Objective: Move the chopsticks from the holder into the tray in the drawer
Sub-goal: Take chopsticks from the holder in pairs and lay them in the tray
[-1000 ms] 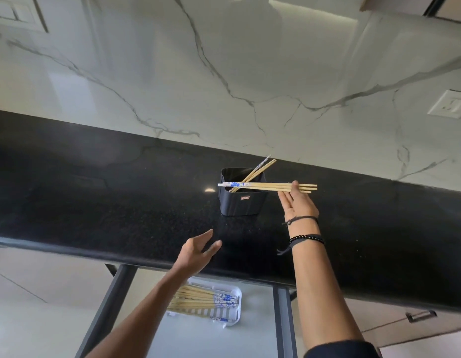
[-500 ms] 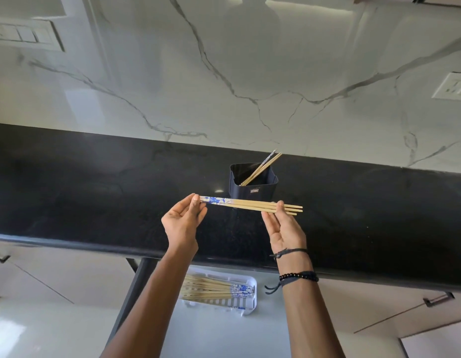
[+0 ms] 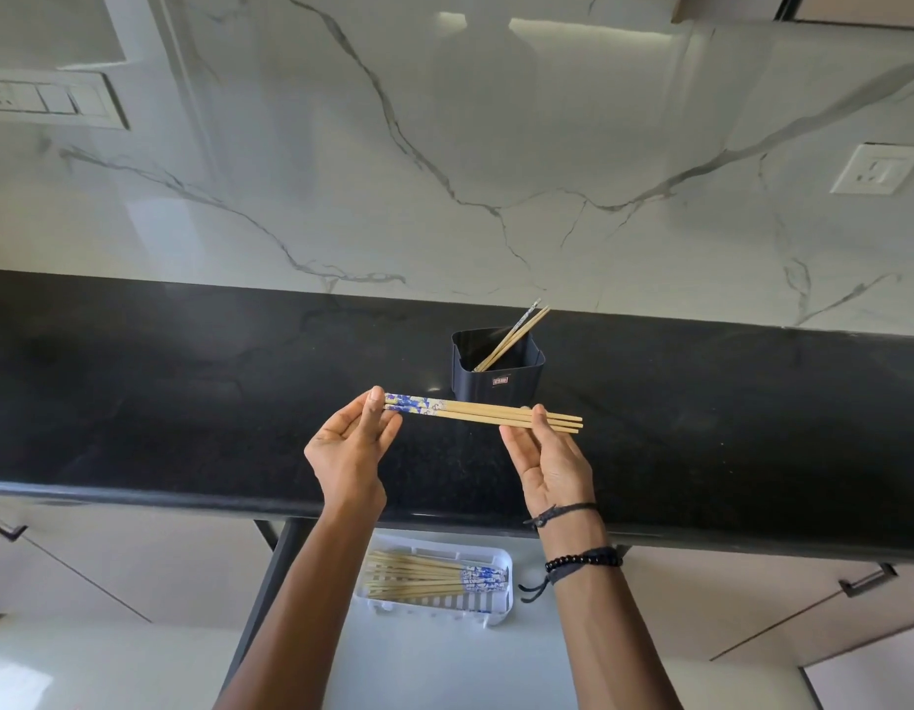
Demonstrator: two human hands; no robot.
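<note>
Three or so pale bamboo chopsticks with blue-patterned ends lie level between both hands above the black speckled stone worktop; the left hand pinches the blue ends between thumb and fingertips, its grip closed on them; the right hand has its fingers curled loosely round the bare tips, which jut out beyond it. Just behind stands the dark square plastic holder, a few sticks leaning in its far right corner; below the worktop edge, the white slotted plastic tray sits in the open drawer with a bundle of matching chopsticks already laid in it. Probably the sticks are being squared up before the carry down. Risks from here: the light right-hand grip could let a stick roll free and drop onto the worktop or beside the tray; lowered slantwise, the tips could catch the tray rim or disturb the resting bundle; the sleek worktop lip could knock them askew.
</note>
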